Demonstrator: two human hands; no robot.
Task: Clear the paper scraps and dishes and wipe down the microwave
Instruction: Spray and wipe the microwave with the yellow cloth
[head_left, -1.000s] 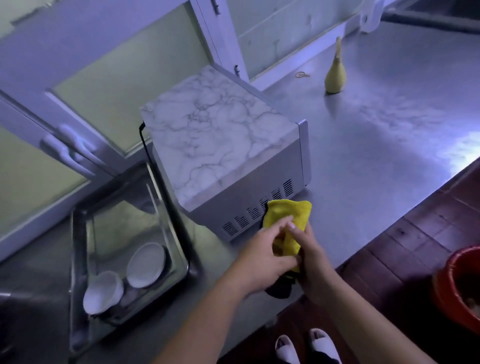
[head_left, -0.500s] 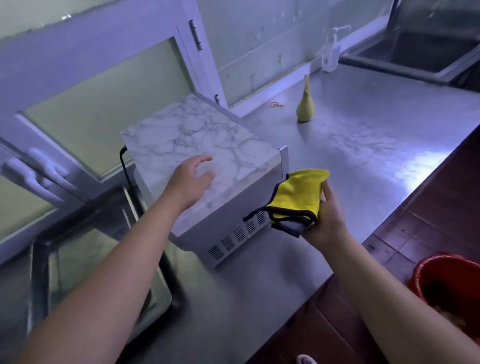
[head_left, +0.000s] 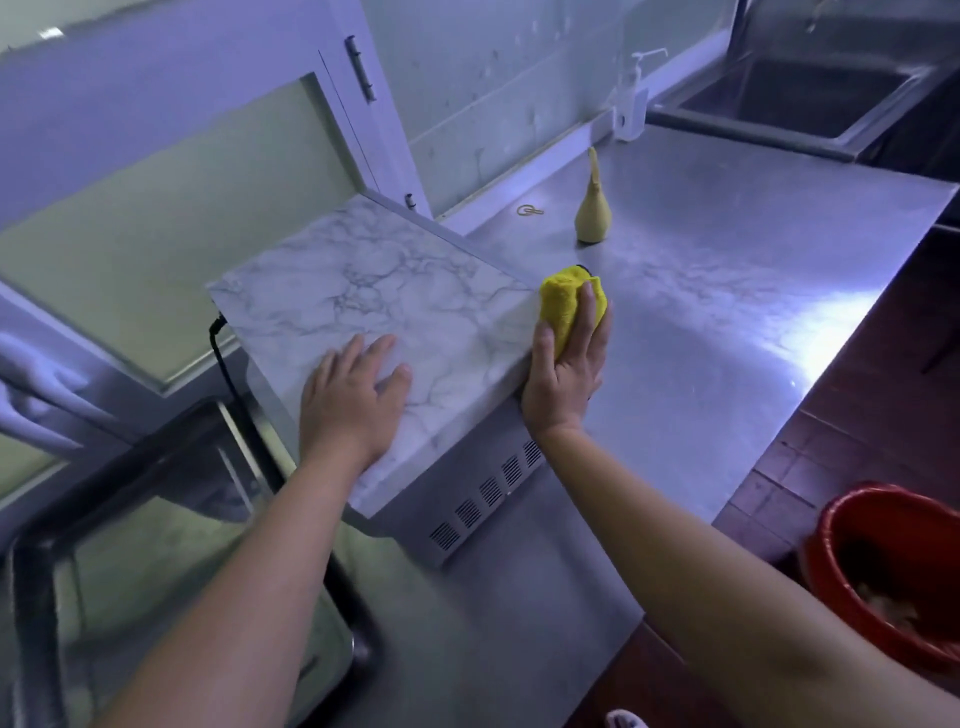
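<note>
The microwave (head_left: 395, 291) has a marble-patterned top and a grey vented side, and stands on the steel counter (head_left: 727, 291). My left hand (head_left: 353, 400) lies flat on the near part of its top, fingers spread. My right hand (head_left: 569, 369) presses a folded yellow cloth (head_left: 563, 301) against the microwave's right front edge, fingers straight over the cloth. The microwave's front face is hidden from me.
A steel sink basin (head_left: 218, 545) lies left of the microwave. A pear-shaped yellow object (head_left: 593, 213) and a rubber band (head_left: 529, 210) sit on the counter behind. A soap dispenser (head_left: 631, 104) and second sink (head_left: 800, 98) are far right. A red bucket (head_left: 893, 582) stands on the floor.
My left hand has come down flat onto the microwave top. My right hand carried the yellow cloth from mid-air to the microwave's right front edge.
</note>
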